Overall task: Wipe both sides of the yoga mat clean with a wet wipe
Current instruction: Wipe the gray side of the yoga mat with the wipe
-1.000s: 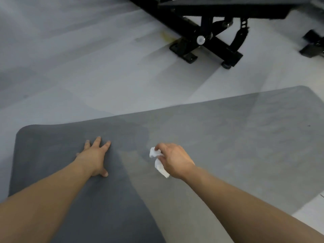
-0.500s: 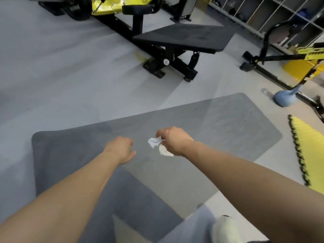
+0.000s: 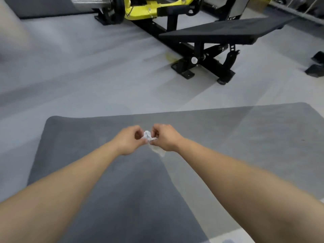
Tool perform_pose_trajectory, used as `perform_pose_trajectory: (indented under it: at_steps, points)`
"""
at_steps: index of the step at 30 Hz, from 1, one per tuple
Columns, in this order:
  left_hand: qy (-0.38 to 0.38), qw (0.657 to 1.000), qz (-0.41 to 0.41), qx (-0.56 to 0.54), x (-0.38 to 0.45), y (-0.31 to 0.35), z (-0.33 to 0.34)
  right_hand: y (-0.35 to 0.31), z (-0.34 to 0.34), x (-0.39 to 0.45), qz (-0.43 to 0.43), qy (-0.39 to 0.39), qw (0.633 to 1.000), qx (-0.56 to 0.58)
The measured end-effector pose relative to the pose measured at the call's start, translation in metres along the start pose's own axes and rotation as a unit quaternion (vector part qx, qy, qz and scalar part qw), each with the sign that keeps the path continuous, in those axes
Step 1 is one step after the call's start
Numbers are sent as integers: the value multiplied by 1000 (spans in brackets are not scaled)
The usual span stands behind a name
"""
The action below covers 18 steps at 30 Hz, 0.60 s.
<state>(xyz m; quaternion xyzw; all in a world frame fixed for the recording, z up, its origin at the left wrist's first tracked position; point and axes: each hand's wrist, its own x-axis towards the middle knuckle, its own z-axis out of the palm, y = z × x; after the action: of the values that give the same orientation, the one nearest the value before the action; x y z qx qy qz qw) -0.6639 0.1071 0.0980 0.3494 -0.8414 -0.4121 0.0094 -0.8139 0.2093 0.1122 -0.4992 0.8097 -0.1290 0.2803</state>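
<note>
Right now you hold the wet wipe (image 3: 147, 135) between both hands, lifted off the yoga mat (image 3: 254, 137) and not touching it. Your left hand (image 3: 129, 141) pinches the crumpled white part with curled fingertips; your right hand (image 3: 164, 138) grips it from the other side, and a loose tail of the wipe hangs down below that hand. Both hands sit close together, with only the wipe between them, so neither is free.

What the coming move turns on is where the mat lies from this grip: directly beneath your hands and spreading away on both sides. Its long axis runs left to right across your view, with a rounded corner at the far left and the rest stretching off past the right edge. Most of the mat's length lies to your right, so your right hand is the nearer one for that stretch, and the left hand is nearer the short end beside the left corner.

My judgement is that you are refolding or spreading the wipe before the next pass. Beyond the mat's far edge, well apart from it, stands a black weight bench (image 3: 219, 35) on the grey floor (image 3: 87, 76)
</note>
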Motion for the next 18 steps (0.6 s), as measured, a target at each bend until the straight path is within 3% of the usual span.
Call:
perform_pose_trajectory:
  at_steps: [3,7,11,18]
  points:
    - [73,992,-67,-80,17,27,15,26,-20,23,-23,-25,999,18]
    - [132,971,-148,-136,43,55,27,66,-31,44,-25,-31,988,146]
    - [131,967,-195,-95,64,82,30,120,-24,53,20,-41,960,276]
    - [80,972,-219,-24,83,118,32,161,-30,61,84,-57,864,493]
